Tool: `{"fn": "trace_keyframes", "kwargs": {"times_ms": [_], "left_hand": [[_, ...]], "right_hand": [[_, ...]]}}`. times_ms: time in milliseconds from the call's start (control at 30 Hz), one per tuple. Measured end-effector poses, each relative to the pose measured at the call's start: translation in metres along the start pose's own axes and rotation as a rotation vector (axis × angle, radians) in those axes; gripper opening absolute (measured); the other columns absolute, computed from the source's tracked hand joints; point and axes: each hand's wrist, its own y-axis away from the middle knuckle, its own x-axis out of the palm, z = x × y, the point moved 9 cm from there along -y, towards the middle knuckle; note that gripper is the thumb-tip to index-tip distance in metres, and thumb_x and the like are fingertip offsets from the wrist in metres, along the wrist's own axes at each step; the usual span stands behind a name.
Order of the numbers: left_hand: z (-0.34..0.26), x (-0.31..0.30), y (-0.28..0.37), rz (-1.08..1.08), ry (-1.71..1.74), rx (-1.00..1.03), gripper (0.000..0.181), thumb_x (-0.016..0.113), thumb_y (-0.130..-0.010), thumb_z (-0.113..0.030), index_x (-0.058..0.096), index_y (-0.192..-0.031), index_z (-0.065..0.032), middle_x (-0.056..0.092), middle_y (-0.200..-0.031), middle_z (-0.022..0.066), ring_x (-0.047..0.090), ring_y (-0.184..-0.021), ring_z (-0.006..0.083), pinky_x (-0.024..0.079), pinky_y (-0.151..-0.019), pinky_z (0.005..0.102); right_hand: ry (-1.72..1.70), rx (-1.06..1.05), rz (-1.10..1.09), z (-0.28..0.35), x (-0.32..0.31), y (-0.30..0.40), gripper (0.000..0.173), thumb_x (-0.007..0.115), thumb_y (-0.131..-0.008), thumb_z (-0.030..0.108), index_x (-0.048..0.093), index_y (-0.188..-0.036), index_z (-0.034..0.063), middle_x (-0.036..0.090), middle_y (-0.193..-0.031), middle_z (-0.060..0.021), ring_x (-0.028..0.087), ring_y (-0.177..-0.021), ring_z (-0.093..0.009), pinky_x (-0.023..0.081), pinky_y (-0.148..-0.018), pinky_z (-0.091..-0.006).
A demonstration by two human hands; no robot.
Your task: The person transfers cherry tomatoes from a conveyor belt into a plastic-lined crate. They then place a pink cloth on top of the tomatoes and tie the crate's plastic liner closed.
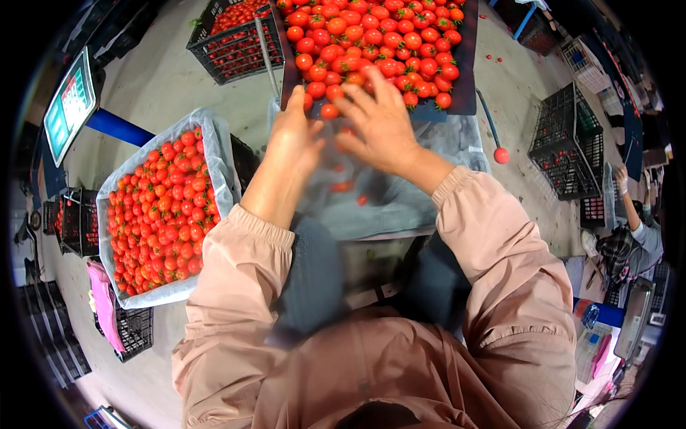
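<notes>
Small red tomatoes, several with green calyxes, cover a dark tray in front of me. My left hand is at the tray's near left corner, its fingers apart. Over the near edge, my right hand is spread, its fingertips blurred among tomatoes. I cannot tell whether it touches any. Just under the hands, a container with a translucent plastic liner sits between the tray and my knees. Blurred loose tomatoes show above or in it; their exact height is unclear.
At left stands a plastic-lined crate full of tomatoes, near a lit screen on a blue post. Another tomato crate is behind it. A red-knobbed lever juts out right, near black crates. A person is far right.
</notes>
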Motion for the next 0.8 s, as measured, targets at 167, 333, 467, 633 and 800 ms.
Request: {"fn": "trace_keyframes", "kwargs": {"times_ms": [167,333,467,633,800], "left_hand": [[0.004,0.001,-0.012,0.090,0.065,0.018,0.039,0.046,-0.094,-0.054,0.055,-0.105,-0.0176,0.055,-0.093,0.0034,0.050,-0.076,0.0150,0.039,-0.074,0.0345],[-0.002,0.001,-0.001,0.050,0.078,0.043,0.039,0.050,-0.093,-0.052,0.053,-0.102,-0.0148,0.054,-0.094,0.0053,0.053,-0.079,0.0175,0.040,-0.077,0.0342],[0.001,-0.002,-0.005,0.000,0.077,0.029,0.040,0.052,-0.092,-0.050,0.053,-0.103,-0.0121,0.051,-0.098,0.0075,0.053,-0.088,0.0200,0.040,-0.081,0.0353],[0.001,0.002,-0.005,0.049,0.098,0.035,0.038,0.050,-0.094,-0.050,0.053,-0.107,-0.0150,0.051,-0.097,0.0048,0.053,-0.094,0.0184,0.041,-0.082,0.0362],[-0.007,0.012,0.003,0.155,0.102,0.087,0.033,0.045,-0.096,-0.049,0.054,-0.109,-0.0196,0.058,-0.100,-0.0001,0.054,-0.090,0.0142,0.041,-0.077,0.0335]], "right_hand": [[-0.196,-0.078,0.096,0.010,0.023,0.007,0.034,0.067,-0.077,0.026,0.061,-0.107,0.0105,0.052,-0.120,-0.0085,0.051,-0.109,-0.024,0.036,-0.092,-0.0420],[0.163,0.154,-0.118,-0.017,-0.028,-0.006,0.044,0.067,-0.076,0.025,0.057,-0.117,0.0124,0.049,-0.125,-0.0096,0.041,-0.121,-0.032,0.032,-0.095,-0.0490],[0.166,0.167,-0.035,-0.031,-0.018,0.002,0.051,0.070,-0.074,0.027,0.057,-0.121,0.0133,0.044,-0.133,-0.0119,0.036,-0.128,-0.035,0.028,-0.102,-0.0519],[-0.029,-0.008,0.037,-0.008,-0.007,-0.005,0.046,0.072,-0.072,0.028,0.062,-0.114,0.0118,0.047,-0.132,-0.0106,0.036,-0.129,-0.033,0.027,-0.104,-0.0513],[-0.207,-0.085,0.052,-0.003,-0.002,-0.007,0.036,0.071,-0.071,0.021,0.064,-0.104,0.0082,0.049,-0.130,-0.0076,0.041,-0.124,-0.030,0.036,-0.097,-0.0471]]}}
